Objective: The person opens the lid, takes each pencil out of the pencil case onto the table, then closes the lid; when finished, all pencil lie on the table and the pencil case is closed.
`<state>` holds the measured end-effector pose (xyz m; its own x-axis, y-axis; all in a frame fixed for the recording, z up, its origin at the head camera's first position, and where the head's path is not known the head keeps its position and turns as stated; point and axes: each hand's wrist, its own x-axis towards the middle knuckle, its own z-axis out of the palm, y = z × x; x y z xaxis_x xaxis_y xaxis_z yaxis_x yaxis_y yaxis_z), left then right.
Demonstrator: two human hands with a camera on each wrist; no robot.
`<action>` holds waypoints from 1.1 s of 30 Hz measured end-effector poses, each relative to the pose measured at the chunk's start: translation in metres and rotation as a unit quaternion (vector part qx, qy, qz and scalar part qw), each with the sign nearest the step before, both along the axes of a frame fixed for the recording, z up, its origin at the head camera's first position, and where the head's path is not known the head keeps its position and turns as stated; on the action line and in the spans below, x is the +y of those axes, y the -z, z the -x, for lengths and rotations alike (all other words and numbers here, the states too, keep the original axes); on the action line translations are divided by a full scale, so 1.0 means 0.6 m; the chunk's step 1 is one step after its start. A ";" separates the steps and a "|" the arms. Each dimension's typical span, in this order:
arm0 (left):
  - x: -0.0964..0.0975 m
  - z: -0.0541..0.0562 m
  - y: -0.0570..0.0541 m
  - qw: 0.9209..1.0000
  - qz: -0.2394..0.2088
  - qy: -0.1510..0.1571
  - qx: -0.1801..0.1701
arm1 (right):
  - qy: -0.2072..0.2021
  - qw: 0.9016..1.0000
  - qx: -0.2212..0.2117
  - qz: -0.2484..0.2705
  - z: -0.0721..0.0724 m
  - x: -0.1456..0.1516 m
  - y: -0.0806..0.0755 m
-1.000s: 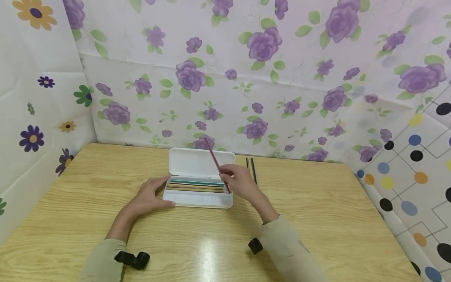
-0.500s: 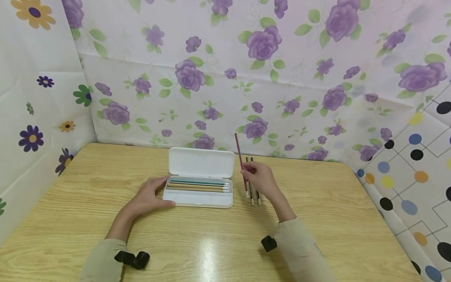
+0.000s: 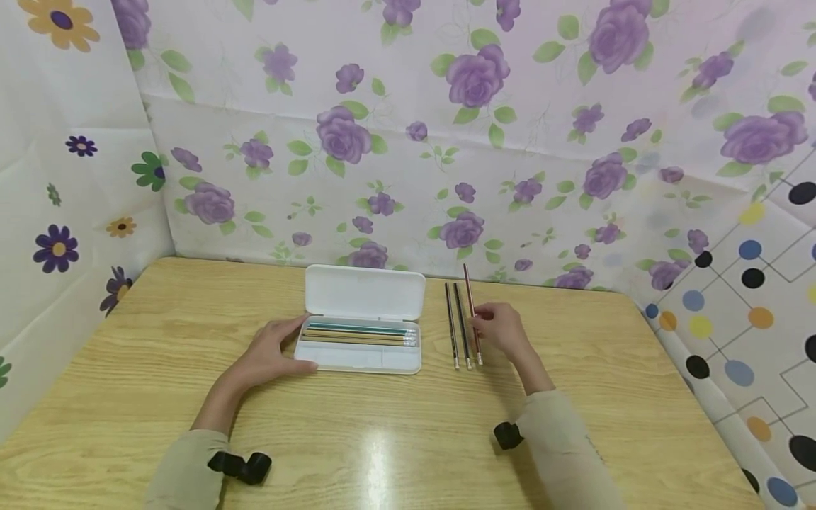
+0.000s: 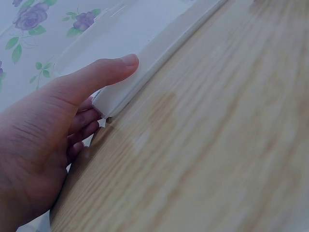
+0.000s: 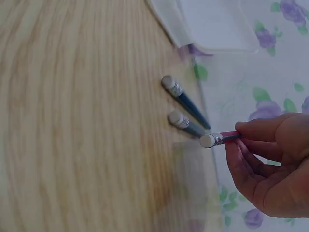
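1. red pencil (image 3: 469, 289): slim, straight, dark red, with a dark stripe seen in the right wrist view; silvery band (image 5: 218, 139) and white eraser (image 5: 207, 140) at the near end.
2. where: just right of the two black pencils (image 3: 451, 326), far end tilted up against the flowered backdrop (image 3: 414, 177); couldn't tell if the eraser touched the desk (image 3: 319, 439).
3. right hand (image 3: 505, 329) pinched the red pencil between thumb and fingers, partway along the shaft.
4. black pencils lay on the desk side by side, slightly apart, white erasers toward the person.
5. pencil case (image 3: 344, 356): white, open, right of the left hand (image 3: 264, 355); lid (image 3: 365, 292) swung back, pencils lengthwise in the rear compartment, green pencils (image 3: 357, 329) behind golden pencils (image 3: 357, 339), erasers to the right.
6. left hand gripped the case's left end, thumb along the front wall, fingers at the back corner.
7. vs 1.0 s earlier: red pencil had left the case's right end, where it slanted over the other pencils' erasers; these were now uncovered.
8. vs 0.5 s earlier: red pencil had crossed from the left of the black pencils to their right, and sat lower; right hand no longer hid their shafts.
9. left hand and case unchanged.
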<state>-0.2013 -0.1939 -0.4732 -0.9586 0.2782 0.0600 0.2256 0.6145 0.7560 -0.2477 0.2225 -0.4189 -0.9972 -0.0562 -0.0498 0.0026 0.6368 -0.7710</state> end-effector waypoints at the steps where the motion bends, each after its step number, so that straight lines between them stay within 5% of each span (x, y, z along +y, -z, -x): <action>1: 0.000 0.000 0.000 1.000 0.000 0.000 0.000 | 0.003 1.000 -0.007 -0.005 0.001 0.003 0.003; 8: 0.000 -0.001 0.001 1.000 -0.003 0.000 0.001 | 0.018 0.998 -0.026 -0.055 0.004 0.010 0.026; 18: -0.001 -0.002 0.000 1.000 -0.005 -0.002 -0.001 | 0.029 0.999 -0.006 -0.041 0.004 0.001 0.039; 33: -0.002 -0.001 0.003 1.000 -0.004 -0.001 0.002 | 0.029 0.997 0.017 -0.064 0.001 -0.006 0.025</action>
<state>-0.2009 -0.1948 -0.4749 -0.9592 0.2750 0.0658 0.2266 0.6085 0.7605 -0.2486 0.2190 -0.4339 -0.9998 0.0055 -0.0184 0.0166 0.7298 -0.6834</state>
